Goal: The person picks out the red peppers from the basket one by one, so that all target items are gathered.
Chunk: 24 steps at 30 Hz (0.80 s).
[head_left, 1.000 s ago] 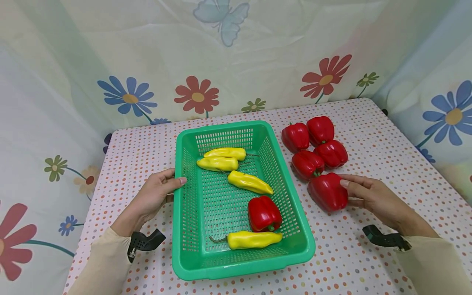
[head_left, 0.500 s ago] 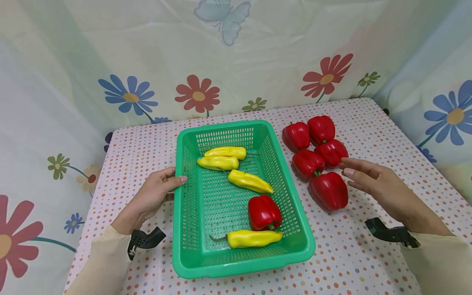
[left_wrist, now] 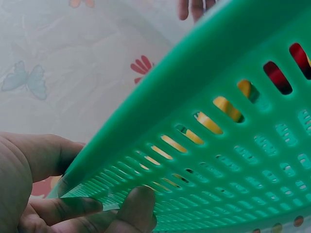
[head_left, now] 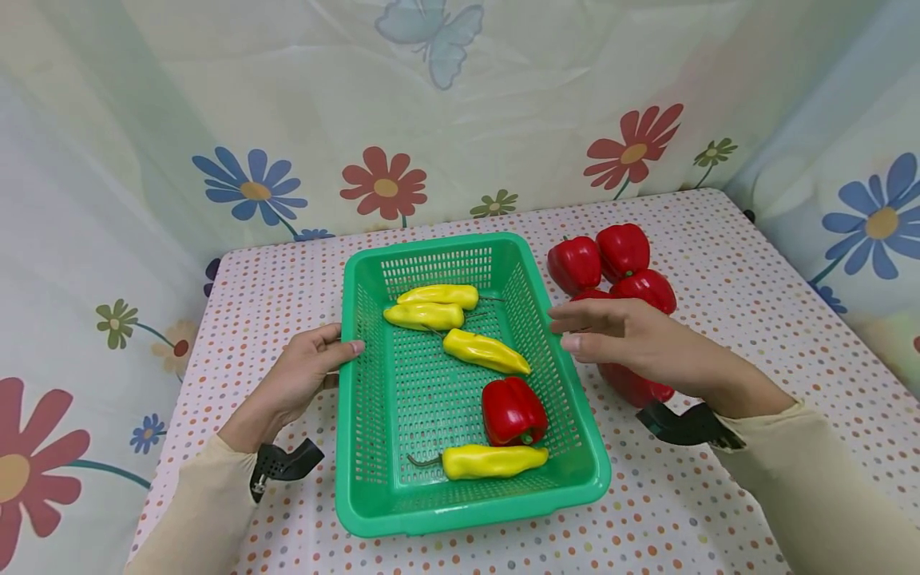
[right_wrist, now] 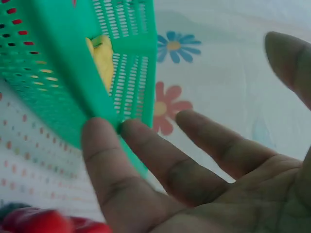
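Note:
A green plastic basket [head_left: 474, 523] stands on the table, holding several long yellow peppers [head_left: 485, 351] and one red bell pepper [head_left: 514, 411]. My left hand [head_left: 311, 371] grips its left rim, thumb over the top and fingers against the outer wall. In the left wrist view those fingers [left_wrist: 136, 206] lie along the slotted side. Over the right rim hovers my right hand [head_left: 640, 339], fingers extended and nothing in them. The right wrist view shows its spread fingers [right_wrist: 165, 160] close to the rim; whether they touch it I cannot tell. Several red bell peppers [head_left: 573, 265] lie right of the basket, two partly hidden behind this hand.
The table [head_left: 280, 295] has a white cloth with coloured dots. A flower-printed curtain [head_left: 503, 152] encloses the back and both sides. Dark camera mounts [head_left: 690, 425] sit on both wrists.
My right hand has left the nearest red bell pepper on the table, risen, and moved left to the basket's right rim. The left hand has kept its grip.

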Available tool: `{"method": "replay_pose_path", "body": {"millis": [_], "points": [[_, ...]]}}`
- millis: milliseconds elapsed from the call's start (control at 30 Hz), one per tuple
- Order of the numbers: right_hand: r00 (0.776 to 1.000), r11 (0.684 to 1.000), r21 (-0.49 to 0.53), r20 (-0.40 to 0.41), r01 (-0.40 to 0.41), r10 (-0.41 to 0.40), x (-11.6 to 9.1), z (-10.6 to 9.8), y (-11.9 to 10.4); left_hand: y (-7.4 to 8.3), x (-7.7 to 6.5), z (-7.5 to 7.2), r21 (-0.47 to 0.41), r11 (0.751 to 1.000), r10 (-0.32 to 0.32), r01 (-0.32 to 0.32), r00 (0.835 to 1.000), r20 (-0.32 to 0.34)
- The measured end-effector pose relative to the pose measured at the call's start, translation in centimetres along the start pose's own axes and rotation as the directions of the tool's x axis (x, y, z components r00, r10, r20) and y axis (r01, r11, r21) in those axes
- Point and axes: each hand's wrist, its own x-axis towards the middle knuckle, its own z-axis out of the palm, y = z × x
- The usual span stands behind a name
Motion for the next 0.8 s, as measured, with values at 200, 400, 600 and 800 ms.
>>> {"method": "replay_pose_path", "body": {"millis": [200, 400, 600, 800], "points": [[0.999, 0.991, -0.135, 0.049, 0.024, -0.017, 0.9, 0.5, -2.5, 0.0, 0.1, 0.0, 0.005, 1.000, -0.005, 0.005, 1.000, 0.000], [0.990, 0.988, -0.154, 0.133, -0.023, 0.044, 2.1, 1.2, -4.1, 0.2, 0.2, 0.0, 0.036, 0.999, -0.004, 0.005, 1.000, -0.006], [0.936, 0.975, -0.187, 0.308, -0.118, 0.172, 4.8, 2.9, -4.6, 0.2, 0.2, 0.2, 0.047, 0.999, -0.018, 0.019, 1.000, -0.022], [0.884, 0.929, -0.330, 0.365, -0.170, 0.291, 7.0, 4.6, -4.4, 0.1, 0.1, 0.1, 0.047, 0.999, -0.011, 0.012, 1.000, -0.022]]}}
